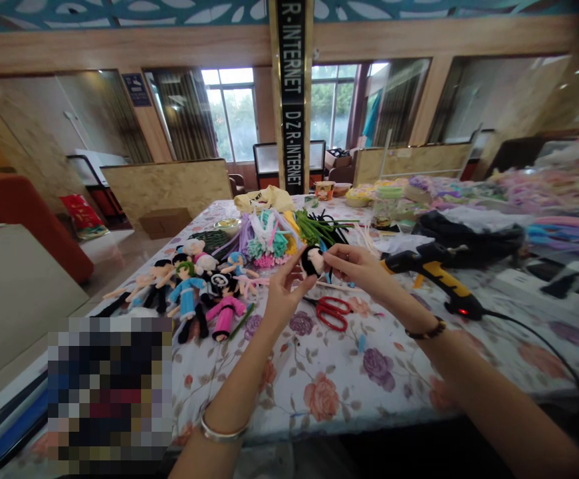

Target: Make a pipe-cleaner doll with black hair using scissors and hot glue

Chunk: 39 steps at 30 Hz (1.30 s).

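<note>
My left hand (289, 287) grips a small round doll head (313, 261), black on top and at the side with a cream face area, held above the table. At its right side, my right hand (355, 265) has thumb and fingers pinched together close against the head. Whatever lies between those fingertips is too small to make out; a bit of blue and dark strip shows beside them. Just below both hands lie red-handled scissors (334, 313). Finished fuzzy dolls in blue (187, 296) and pink (226, 307) clothes lie left of my left hand.
Bundles of coloured pipe cleaners (268, 239) lie behind the hands. A yellow-black glue gun (439, 276) with a lit red light stands at right, its cord (533, 332) trailing to the table edge. A black plastic bag (468, 233) lies behind it. Flowered cloth (319, 396) covers the table.
</note>
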Each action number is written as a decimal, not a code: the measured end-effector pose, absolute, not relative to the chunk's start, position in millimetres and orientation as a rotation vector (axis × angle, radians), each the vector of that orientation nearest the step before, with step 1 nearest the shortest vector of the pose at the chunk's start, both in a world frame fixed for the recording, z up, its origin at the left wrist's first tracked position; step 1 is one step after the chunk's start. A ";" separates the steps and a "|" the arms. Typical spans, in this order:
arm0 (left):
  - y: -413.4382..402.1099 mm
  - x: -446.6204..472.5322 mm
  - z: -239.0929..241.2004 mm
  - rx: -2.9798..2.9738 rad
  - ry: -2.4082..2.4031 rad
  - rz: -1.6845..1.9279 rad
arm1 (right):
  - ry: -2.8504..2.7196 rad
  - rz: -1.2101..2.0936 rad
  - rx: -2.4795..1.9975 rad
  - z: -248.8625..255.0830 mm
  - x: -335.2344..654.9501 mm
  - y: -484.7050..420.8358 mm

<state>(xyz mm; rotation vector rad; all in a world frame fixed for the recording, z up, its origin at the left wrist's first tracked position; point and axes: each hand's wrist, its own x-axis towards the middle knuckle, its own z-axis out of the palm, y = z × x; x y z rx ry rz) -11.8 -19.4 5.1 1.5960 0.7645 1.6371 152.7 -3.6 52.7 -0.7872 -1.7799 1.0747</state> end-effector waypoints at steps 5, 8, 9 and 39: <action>-16.1 -14.2 2.6 1.803 0.864 1.725 | -1.822 1.078 -0.797 55.5 154.7 -4.7; -13.2 -15.4 0.0 1.909 0.899 1.795 | -1.843 1.053 -0.791 55.9 155.5 -7.0; -12.5 -15.7 -0.6 1.932 0.897 1.814 | -1.859 1.044 -0.790 55.7 155.6 -7.9; -20.9 -14.5 5.4 2.030 0.874 1.896 | -1.816 1.106 -0.813 57.0 149.7 -16.9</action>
